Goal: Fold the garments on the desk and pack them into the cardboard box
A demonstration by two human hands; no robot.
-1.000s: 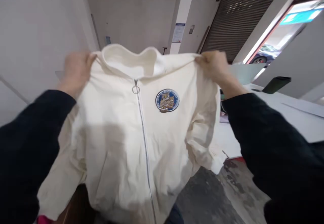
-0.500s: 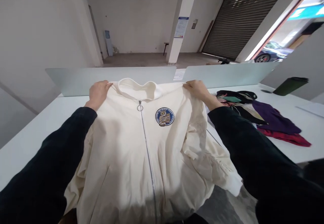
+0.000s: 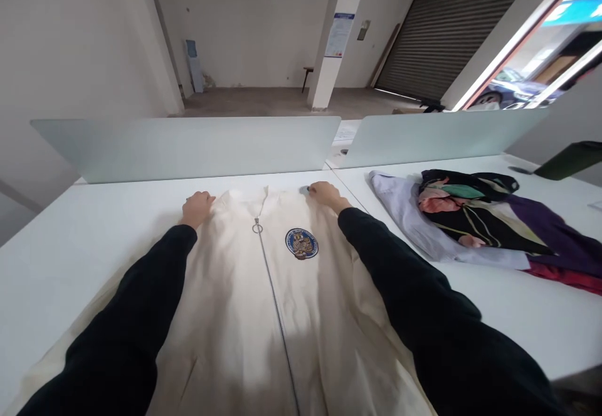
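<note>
A cream zip-up jacket (image 3: 235, 290) lies spread front side up on the white table (image 3: 498, 303), its collar toward the far edge. The zip is closed, with a ring pull near the neck, and a round blue owl patch (image 3: 301, 243) sits on the chest. My left hand (image 3: 197, 208) is closed on the jacket's left-side shoulder as I see it. At the opposite shoulder, my right hand (image 3: 327, 194) pinches the cloth beside the collar. My dark sleeves cover parts of the jacket's sides and sleeves.
Frosted glass dividers (image 3: 202, 147) stand along the table's far edge. To the right lies a heap of clothes (image 3: 484, 215) in black, purple, red and pale lilac. A dark green object (image 3: 571, 160) is at the far right.
Both hands have lowered the jacket from a raised, hanging position onto the table. The collar now lies flat, and more of the clothes heap shows at the right.
</note>
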